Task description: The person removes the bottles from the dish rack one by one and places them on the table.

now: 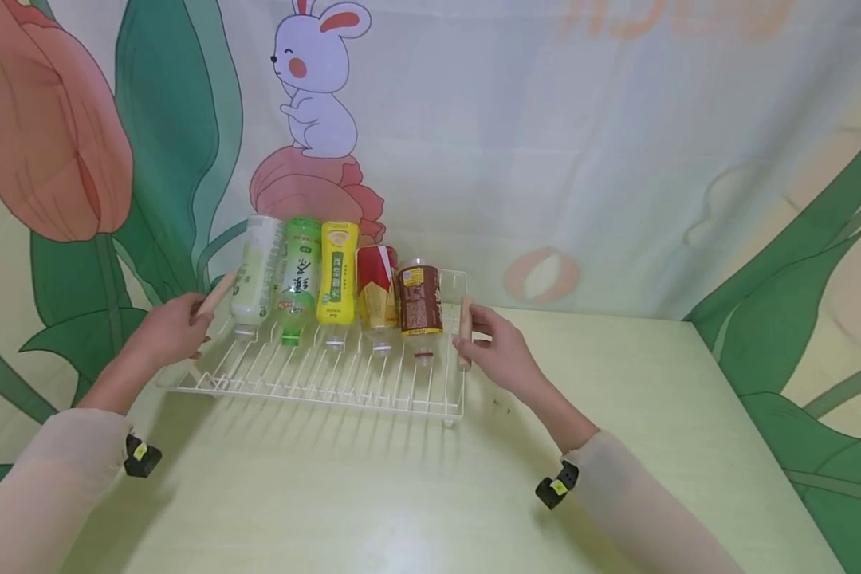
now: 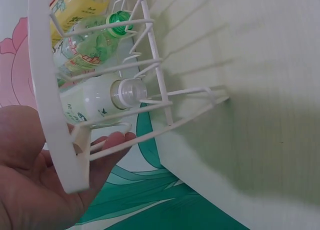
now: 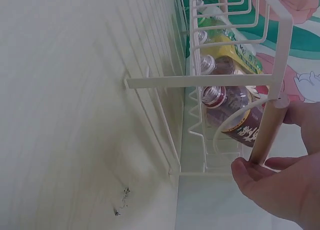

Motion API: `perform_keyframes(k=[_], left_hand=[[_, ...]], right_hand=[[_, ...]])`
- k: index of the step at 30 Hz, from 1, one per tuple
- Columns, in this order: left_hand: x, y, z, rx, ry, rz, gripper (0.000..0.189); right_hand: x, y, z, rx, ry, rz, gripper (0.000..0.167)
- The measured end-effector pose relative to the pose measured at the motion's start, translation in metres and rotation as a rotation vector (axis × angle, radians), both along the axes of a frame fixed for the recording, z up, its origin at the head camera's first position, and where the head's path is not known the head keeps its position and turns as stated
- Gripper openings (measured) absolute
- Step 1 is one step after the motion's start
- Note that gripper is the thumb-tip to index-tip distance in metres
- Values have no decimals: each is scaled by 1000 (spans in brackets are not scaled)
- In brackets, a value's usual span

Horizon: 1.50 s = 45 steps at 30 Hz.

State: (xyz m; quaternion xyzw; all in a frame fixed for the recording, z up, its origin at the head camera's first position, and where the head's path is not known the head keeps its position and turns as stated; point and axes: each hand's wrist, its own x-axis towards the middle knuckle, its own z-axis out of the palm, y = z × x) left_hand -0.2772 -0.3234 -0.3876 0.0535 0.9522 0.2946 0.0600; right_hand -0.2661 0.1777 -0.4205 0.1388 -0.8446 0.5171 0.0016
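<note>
A white wire rack with wooden side handles holds a row of plastic bottles, caps toward me. From left they are a white bottle, a green-labelled one, a yellow one, a red-and-gold one and a brown-labelled one. My left hand grips the left wooden handle, its fingertips curling under the rack's side in the left wrist view. On the opposite side, my right hand holds the right wooden handle between thumb and fingers.
The rack's shadow falls on the pale table. Behind the table hangs a curtain printed with a rabbit, tulips and leaves. Small dark marks show on the tabletop near the rack's right side.
</note>
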Motion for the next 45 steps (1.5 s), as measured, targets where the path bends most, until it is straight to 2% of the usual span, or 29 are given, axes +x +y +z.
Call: perform_keyframes(k=[6, 9, 12, 16, 22, 27, 32, 35, 40, 45], left_hand=[[4, -1, -4, 16, 24, -11, 58], [3, 1, -1, -24, 46, 2, 62], [4, 11, 5, -108, 120, 15, 68], [11, 47, 22, -136, 225, 2, 78], [18, 125, 54, -18, 280, -63, 81], [10, 175, 60, 52, 307, -105, 80], [-2, 214, 56, 187, 259, -102, 80], [-7, 235, 55, 238, 216, -102, 84], [-12, 262, 55, 273, 150, -76, 93], [-20, 275, 43, 261, 48, -44, 102]], right_hand=[[-1, 3, 0, 10, -15, 11, 73], [0, 6, 2, 33, -22, 20, 74], [-1, 9, 8, 81, 14, 23, 74], [-7, 11, 25, 105, 82, 22, 73], [-24, 6, 49, 82, 105, 18, 74], [-33, 0, 53, 68, 86, -27, 72], [-36, 1, 40, 53, 43, -69, 68], [-37, 3, 29, 25, 15, -82, 66], [-34, 6, 17, -27, -35, -80, 64], [-21, 4, 15, -32, -92, -72, 63]])
